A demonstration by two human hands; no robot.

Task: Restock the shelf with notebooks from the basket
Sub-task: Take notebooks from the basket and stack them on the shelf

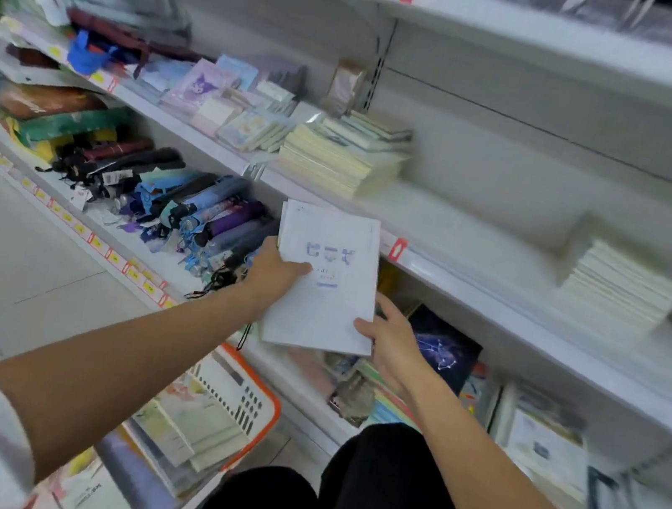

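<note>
While a thin white batch of notebooks (326, 279) is held mid-air in front of the shelf (473, 236) edge, it is gripped by the left hand (276, 273) at its 9 o'clock side and pinched by the right hand (392, 347) at its 5 o'clock corner, so this batch is not yet placed. A cream stack (341, 154) at 12 o'clock and a pale stack (614, 289) at 2 o'clock are already shelved, w/ a bare gap btwn them judged the likely spot. More covers are seen in the basket (272, 420) at 7 o'clock, so the task is judged approx. midway.
</note>
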